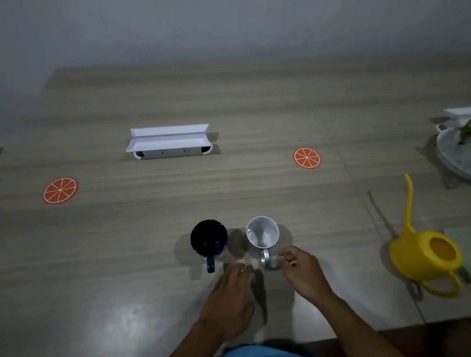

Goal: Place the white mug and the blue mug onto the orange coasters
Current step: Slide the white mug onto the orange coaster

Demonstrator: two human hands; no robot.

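Observation:
The blue mug [209,239] and the white mug [262,233] stand upright side by side on the wooden table, handles pointing toward me. My left hand [230,294] hovers just behind and between the two handles, fingers spread and holding nothing. My right hand [303,270] is beside the white mug's handle, its fingertips curled close to it, not clearly gripping. One orange coaster [60,190] lies far to the left, the other orange coaster [306,158] lies to the right beyond the white mug. Both coasters are bare.
A white power-socket box [168,142] with raised lids sits at the table's middle back. A yellow watering can [426,252] stands at the right. A grey plate [459,159] with a plant is at the far right edge.

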